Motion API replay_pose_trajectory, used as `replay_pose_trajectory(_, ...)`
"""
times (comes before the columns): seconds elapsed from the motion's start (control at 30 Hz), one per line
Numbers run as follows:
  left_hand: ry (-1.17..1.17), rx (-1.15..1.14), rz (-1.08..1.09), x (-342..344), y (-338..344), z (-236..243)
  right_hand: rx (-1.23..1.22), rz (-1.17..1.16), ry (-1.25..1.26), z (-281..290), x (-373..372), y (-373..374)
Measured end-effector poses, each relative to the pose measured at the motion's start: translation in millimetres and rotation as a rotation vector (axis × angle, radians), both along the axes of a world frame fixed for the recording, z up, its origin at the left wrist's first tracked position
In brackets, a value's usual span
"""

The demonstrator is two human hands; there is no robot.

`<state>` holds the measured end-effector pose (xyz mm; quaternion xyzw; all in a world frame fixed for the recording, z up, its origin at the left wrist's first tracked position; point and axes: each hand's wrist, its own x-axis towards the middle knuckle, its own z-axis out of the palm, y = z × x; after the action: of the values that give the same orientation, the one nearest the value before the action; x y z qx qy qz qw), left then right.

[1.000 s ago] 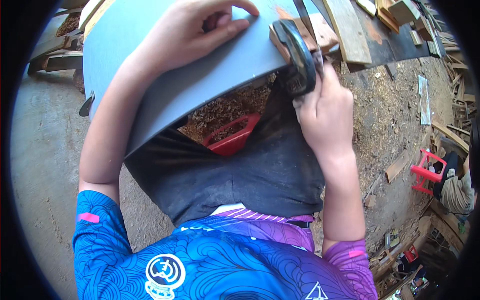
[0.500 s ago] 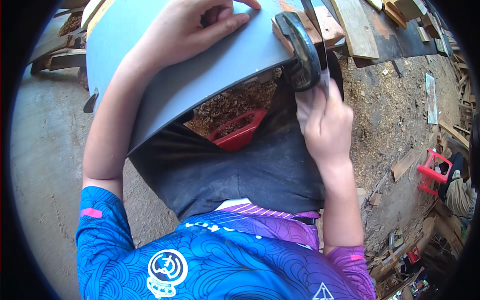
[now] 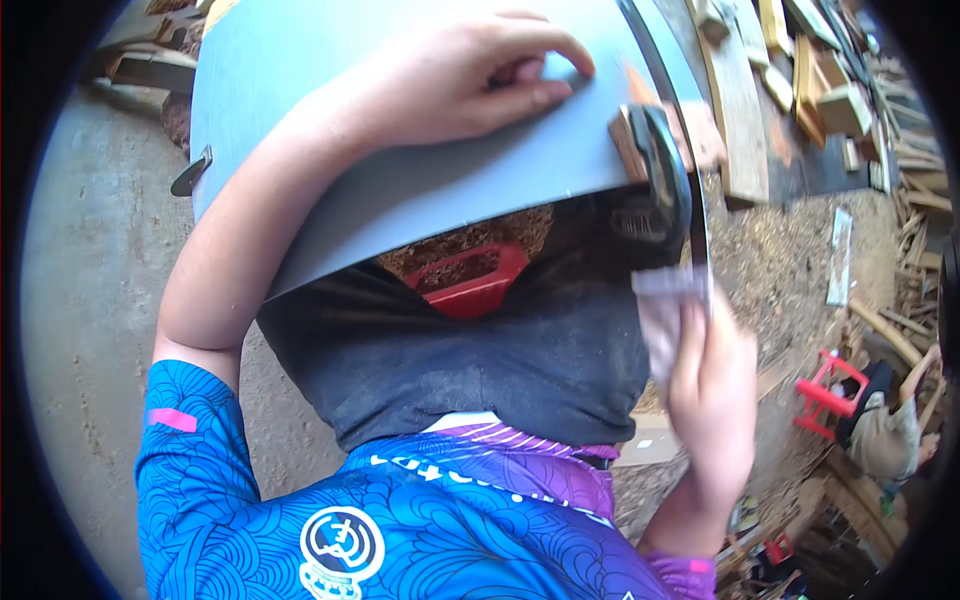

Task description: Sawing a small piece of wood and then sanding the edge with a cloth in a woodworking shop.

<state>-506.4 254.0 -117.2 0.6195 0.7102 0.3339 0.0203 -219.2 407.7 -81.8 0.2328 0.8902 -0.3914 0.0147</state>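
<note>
My left hand (image 3: 500, 75) rests on a smooth blue-grey board (image 3: 430, 195), its fingers loosely bent, thumb and index apart, with nothing between them. At the board's right side a black clamp (image 3: 668, 180) sits over a wooden block (image 3: 630, 145). A long, thin dark strip (image 3: 660, 60) runs past the clamp toward me. Below its near end, my right hand (image 3: 712, 375), blurred by motion, is closed on a pale folded piece (image 3: 668, 300); whether that is cloth or paper I cannot tell. The strip's near end is partly hidden by this hand.
Wooden offcuts (image 3: 740, 110) lie on a dark surface at the far right. A red stool (image 3: 470, 285) shows between my knees, over shavings. To the right, a person (image 3: 885, 435) is beside another red stool (image 3: 830, 395). A metal tab (image 3: 190, 172) juts from the board's left edge.
My right hand has moved toward me, away from the clamp, with the pale piece. The view has shifted, so board and clamp appear farther right and lower. My left hand stays on the board.
</note>
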Motion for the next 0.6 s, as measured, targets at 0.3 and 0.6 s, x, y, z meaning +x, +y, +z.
replay_pose_trajectory(0.3,-0.059,-0.032,-0.039,0,12,3,0.121,-0.029,0.084,-20,-49,16)
replay_pose_trajectory(0.6,0.068,0.014,0.015,-1,0,20,-0.251,-0.285,0.619,-134,46,0)
